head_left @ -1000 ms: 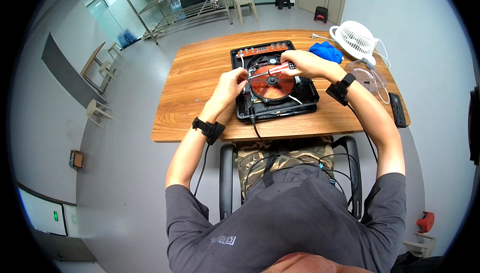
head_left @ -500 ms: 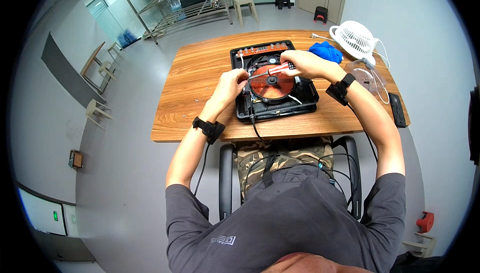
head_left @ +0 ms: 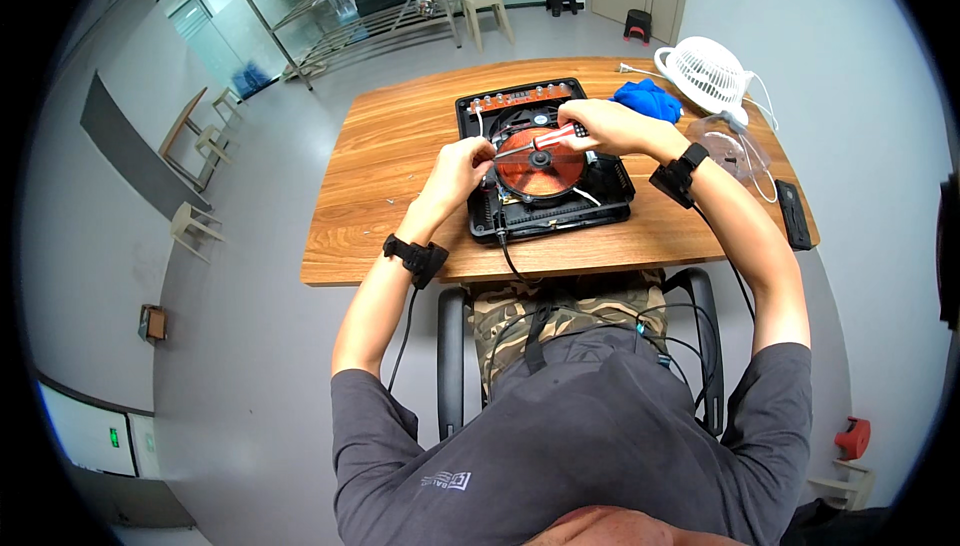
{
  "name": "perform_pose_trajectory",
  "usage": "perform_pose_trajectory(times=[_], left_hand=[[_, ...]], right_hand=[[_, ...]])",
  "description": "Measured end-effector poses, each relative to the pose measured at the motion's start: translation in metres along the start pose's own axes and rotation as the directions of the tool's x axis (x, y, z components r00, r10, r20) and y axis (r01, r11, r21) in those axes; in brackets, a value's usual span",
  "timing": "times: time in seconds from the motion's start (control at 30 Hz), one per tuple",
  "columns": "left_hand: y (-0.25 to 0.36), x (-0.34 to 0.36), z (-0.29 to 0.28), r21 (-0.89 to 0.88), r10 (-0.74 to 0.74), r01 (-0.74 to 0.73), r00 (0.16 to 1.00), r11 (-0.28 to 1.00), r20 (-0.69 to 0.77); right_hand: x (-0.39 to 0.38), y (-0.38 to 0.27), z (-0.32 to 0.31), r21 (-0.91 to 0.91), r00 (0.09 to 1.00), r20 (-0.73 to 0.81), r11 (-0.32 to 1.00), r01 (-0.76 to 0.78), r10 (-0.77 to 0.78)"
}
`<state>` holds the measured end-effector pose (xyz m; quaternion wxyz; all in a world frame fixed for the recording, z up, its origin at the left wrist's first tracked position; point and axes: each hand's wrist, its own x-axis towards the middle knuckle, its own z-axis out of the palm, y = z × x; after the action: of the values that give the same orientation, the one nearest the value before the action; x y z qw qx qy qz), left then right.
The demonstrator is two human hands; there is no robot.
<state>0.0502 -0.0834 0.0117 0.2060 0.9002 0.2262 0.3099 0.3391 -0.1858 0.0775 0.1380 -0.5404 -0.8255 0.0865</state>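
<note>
- Currently: hand tool work at the left edge of the round copper-coloured coil (head_left: pixel 540 184), centre of frame, a bit above the middle.
- Coil sits in an opened black housing (head_left: pixel 575 214) on the wooden table (head_left: pixel 380 131). Orange strip (head_left: pixel 515 99) along the housing's top edge, black cord (head_left: pixel 512 261) leaving at the bottom.
- Right hand (head_left: pixel 610 126): wrapped round the handle of a red-and-white screwdriver (head_left: pixel 557 137), just right of frame centre. Shaft slants low across the coil, tip pointing left.
- Left hand (head_left: pixel 462 168): fingertips drawn together by the tip, left of the coil. Can't tell whether they pinch something or only steady the tip.
- Step, my read: poking or levering at a small part on the coil's edge. Shaft looks too flat for straight screw turning. Contact point hidden by the left fingers.
- Next move calls for light, controlled pressure at the tip, fingers out of the slip line, no scraping of the windings. If there's a screw there, the driver needs standing up first.
- Watch the white lead (head_left: pixel 588 197) lower right of the coil; don't snag it.
- Tiny bits (head_left: pixel 390 200) on the table, left of the housing; too small to identify.
</note>
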Motion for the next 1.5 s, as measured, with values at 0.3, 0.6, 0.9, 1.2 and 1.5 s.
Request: perform_pose_trajectory(times=[0.3, 0.6, 0.9, 1.2, 1.5], left_hand=[[0.001, 0.000, 0.003, -0.043, -0.020, 0.019, 1.000, 0.999, -0.007], [0.004, -0.001, 0.001, -0.028, -0.013, 0.012, 1.000, 1.000, -0.015], [0.000, -0.001, 0.003, -0.056, -0.042, 0.041, 0.999, 0.998, -0.011], [0.004, -0.001, 0.001, -0.043, -0.037, 0.037, 0.999, 0.998, 0.008], [0.001, 0.001, 0.007, 0.112, 0.097, -0.096, 0.995, 0.989, -0.004]], right_hand=[[-0.002, 0.000, 0.001, 0.017, 1.000, 0.005, 1.000, -0.023, 0.023], [-0.003, -0.001, 0.000, 0.010, 1.000, -0.003, 1.000, -0.006, 0.006], [-0.002, -0.001, 0.001, 0.031, 0.999, 0.015, 0.999, -0.029, 0.029], [-0.002, -0.004, -0.001, 0.023, 1.000, -0.008, 1.000, -0.012, 0.012], [0.004, -0.014, -0.006, 0.088, 0.999, -0.027, 0.996, -0.023, 0.026]])
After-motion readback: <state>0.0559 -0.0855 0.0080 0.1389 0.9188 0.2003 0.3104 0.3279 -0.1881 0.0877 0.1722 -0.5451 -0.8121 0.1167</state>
